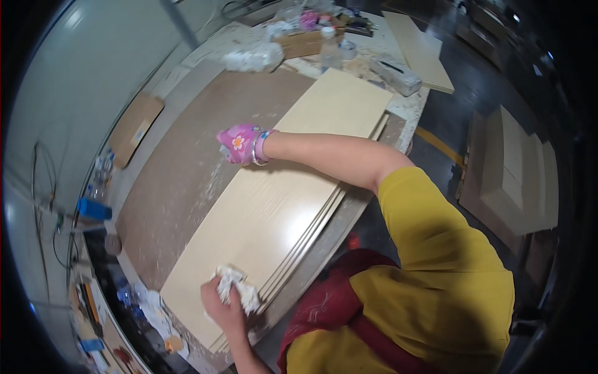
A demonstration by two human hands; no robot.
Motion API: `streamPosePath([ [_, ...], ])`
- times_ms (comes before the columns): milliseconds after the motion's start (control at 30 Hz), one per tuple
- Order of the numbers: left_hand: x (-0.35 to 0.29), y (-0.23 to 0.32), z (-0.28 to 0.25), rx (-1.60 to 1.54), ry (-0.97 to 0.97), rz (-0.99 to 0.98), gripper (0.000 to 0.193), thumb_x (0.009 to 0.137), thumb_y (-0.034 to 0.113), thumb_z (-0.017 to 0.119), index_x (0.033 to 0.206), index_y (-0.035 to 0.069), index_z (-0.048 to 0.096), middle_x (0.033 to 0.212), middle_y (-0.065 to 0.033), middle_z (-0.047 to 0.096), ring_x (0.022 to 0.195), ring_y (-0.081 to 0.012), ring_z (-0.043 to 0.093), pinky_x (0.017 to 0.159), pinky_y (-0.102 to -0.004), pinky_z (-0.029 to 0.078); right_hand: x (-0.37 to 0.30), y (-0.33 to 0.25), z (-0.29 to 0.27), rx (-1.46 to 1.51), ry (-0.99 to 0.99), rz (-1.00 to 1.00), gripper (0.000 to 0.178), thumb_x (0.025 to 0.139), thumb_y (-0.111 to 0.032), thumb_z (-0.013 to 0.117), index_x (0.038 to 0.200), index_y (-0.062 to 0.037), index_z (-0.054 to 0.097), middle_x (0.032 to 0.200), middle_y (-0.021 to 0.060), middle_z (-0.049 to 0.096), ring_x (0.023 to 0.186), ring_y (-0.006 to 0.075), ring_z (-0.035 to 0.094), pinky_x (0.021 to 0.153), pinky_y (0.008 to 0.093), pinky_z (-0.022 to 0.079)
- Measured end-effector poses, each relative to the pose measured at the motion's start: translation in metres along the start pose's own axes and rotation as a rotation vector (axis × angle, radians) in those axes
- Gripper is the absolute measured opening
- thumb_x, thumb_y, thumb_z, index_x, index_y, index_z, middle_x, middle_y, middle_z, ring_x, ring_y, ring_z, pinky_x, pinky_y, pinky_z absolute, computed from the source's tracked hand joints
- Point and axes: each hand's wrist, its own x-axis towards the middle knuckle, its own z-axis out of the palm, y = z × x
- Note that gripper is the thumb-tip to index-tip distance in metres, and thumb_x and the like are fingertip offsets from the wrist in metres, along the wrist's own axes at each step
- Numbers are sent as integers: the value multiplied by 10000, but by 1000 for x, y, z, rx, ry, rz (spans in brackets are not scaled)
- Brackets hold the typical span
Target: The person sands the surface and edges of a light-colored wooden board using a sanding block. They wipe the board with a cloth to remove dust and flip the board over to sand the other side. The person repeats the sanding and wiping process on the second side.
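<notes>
A stack of long, pale wood-grain panels lies diagonally on the brown work surface. My bare left hand is closed on a crumpled white cloth, pressed to the top panel near its near end. Farther up, my right hand wears a pink glove with a flower pattern. It is closed, at the panel's far long edge, with a bracelet at the wrist. A small greyish bit shows by its fingers, too little to name.
At the back sit a clear bottle, a cardboard box, a plastic bundle and a grey block-like object. A blue container stands at the left. More pale panels stack low at the right.
</notes>
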Motion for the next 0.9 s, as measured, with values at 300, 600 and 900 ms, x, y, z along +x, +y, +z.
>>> streamPosePath([
  [300, 0, 7, 19, 94, 118, -221, 277, 792, 20, 593, 1060, -44, 565, 936, -148, 550, 880, -287, 547, 811, -362, 439, -14, 169, -63, -6, 143, 112, 336, 814, -210, 678, 1046, -15, 534, 941, 196, 657, 872, 360, 654, 728, 431, 521],
  [600, -3, 11, 20, 188, 127, -261, 282, 829, 46, 561, 1096, -40, 536, 975, -131, 557, 911, -241, 536, 840, -337, 432, -21, 284, -121, -219, 276, 281, 245, 805, -190, 653, 984, -34, 589, 956, 215, 664, 916, 365, 652, 756, 419, 525],
  [900, 67, 54, 31, -141, 91, -450, 297, 870, 101, 593, 1138, -22, 557, 1018, -100, 615, 901, -169, 570, 826, -305, 464, -62, 256, -125, 1201, 599, 242, 356, 869, -321, 654, 1121, -79, 584, 900, 28, 609, 797, 133, 595, 711, 337, 505],
])
